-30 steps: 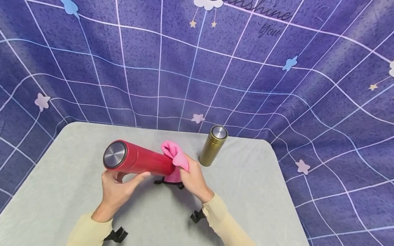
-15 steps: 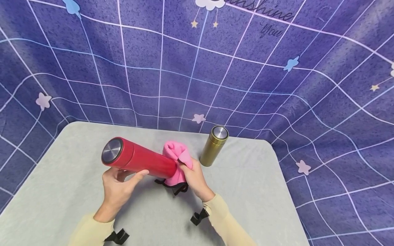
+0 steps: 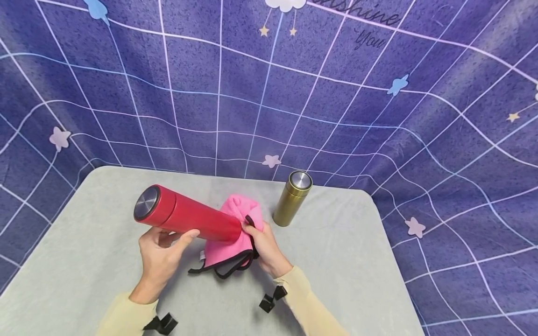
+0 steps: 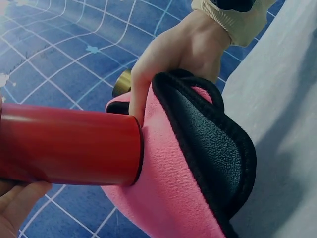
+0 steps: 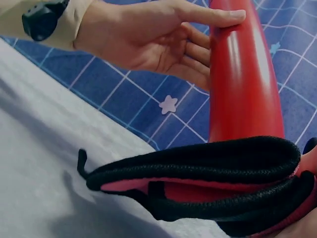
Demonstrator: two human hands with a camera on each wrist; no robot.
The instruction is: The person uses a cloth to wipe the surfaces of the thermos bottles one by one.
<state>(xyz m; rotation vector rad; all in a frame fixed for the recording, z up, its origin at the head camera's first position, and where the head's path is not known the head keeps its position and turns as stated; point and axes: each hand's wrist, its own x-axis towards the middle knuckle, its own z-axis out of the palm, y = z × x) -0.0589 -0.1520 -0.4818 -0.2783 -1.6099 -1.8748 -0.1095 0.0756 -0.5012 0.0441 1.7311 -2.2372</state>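
A red thermos flask point(image 3: 197, 217) with a silver-topped end is held tilted above the table. My left hand point(image 3: 161, 254) grips it from below near the silver end, thumb along its near side, as the right wrist view also shows. My right hand point(image 3: 269, 247) holds a pink cloth point(image 3: 229, 249) with black edging and a dark grey underside against the flask's other end. In the left wrist view the cloth point(image 4: 168, 163) lies against the flat end of the flask point(image 4: 74, 144), and my right thumb point(image 4: 138, 99) presses on it. The right fingers are mostly hidden behind the cloth.
A gold thermos flask point(image 3: 290, 200) with a silver top stands upright at the back of the grey-covered table point(image 3: 344, 261), just beyond my right hand. A purple gridded curtain point(image 3: 235, 93) hangs behind and around the table. Black straps sit at both wrists.
The silver end of the flask has risen slightly and moved left. The pink cloth has unfolded and now hangs lower under the flask's right end, its black edging and grey underside showing more.
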